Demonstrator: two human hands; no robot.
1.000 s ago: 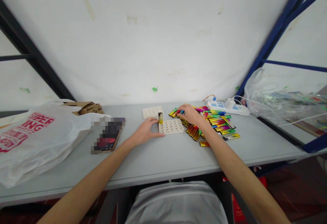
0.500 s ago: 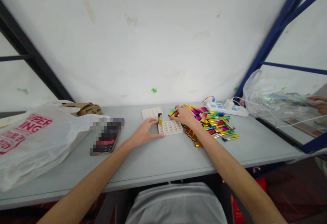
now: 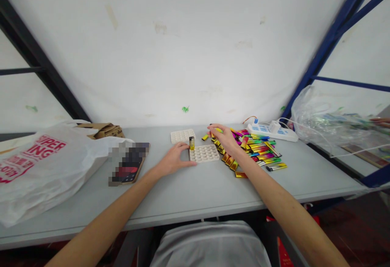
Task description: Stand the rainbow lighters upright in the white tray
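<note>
On the grey table, 1 lighter stands beside parted left fingers; right fingers' grip: cannot tell.

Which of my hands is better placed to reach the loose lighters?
Probably the right hand: it is at the left side of the loose lighters, while the left hand is spread at the left end of the nearer tray, which lies between it and them.

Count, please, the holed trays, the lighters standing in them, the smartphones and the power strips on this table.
Holed trays: 2
Standing lighter: 1
Smartphone: 1
Power strip: 1
Total: 5 (piled lighters excluded)
</note>
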